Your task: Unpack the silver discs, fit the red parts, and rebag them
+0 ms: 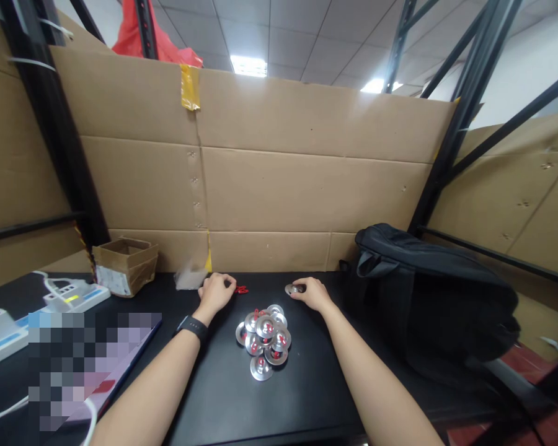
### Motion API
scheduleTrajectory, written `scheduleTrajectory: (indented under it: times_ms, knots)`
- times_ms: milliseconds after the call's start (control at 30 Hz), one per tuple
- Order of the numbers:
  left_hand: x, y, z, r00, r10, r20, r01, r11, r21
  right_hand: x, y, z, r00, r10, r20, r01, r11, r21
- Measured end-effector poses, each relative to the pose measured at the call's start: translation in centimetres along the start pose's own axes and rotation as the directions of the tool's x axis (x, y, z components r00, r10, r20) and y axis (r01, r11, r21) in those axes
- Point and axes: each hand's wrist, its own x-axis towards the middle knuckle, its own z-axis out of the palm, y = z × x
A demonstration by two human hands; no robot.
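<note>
My right hand pinches a small round silver metal disc at the back of the black table. Across from it, my left hand has thumb and fingers curled together beside some small red loops. Whether anything is between those fingertips I cannot make out. Between my forearms, nearer to me, lies a pile of shiny silver discs. They have raised middles with red bits on them, and several overlap one another. A dark watch is on my left wrist.
A black bag stands on the right. At the left are an open cardboard box, white power strips with cables, and a partly blurred flat item. A clear plastic piece lies before the cardboard wall.
</note>
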Motion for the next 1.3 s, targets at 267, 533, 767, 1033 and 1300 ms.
scheduleTrajectory:
  times_ms: [267,533,767,1033,1300]
  knots:
    - [-2.0,3.0,-2.5,0.787,0.577,0.217,-0.541,0.815,-0.208,-0.7,-1.4,-0.4,0.997,-0.074,0.015,0.074,0.997,-0.015]
    - [-2.3,3.4,-2.4,0.855,0.510,0.095,-0.503,0.860,-0.090,-3.8,-6.6,-2.5,0.748,-0.632,0.200,0.582,0.771,0.258]
    - [-1.9,2.9,-2.5,0.883,0.469,0.010,-0.467,0.880,-0.089,-4.2,-7.4,-1.6,0.730,-0.669,0.139,0.630,0.738,0.243]
    - [-2.7,4.0,-2.9,0.881,0.472,0.045,-0.463,0.877,-0.127,-3.9,-7.8,-2.3,0.840,-0.513,-0.179,0.535,0.723,0.437]
    - [-4.2,6.1,-1.9,0.857,0.515,0.018,-0.451,0.766,-0.458,-3.4,-7.9,-1.0,0.904,-0.279,-0.323,0.417,0.739,0.529]
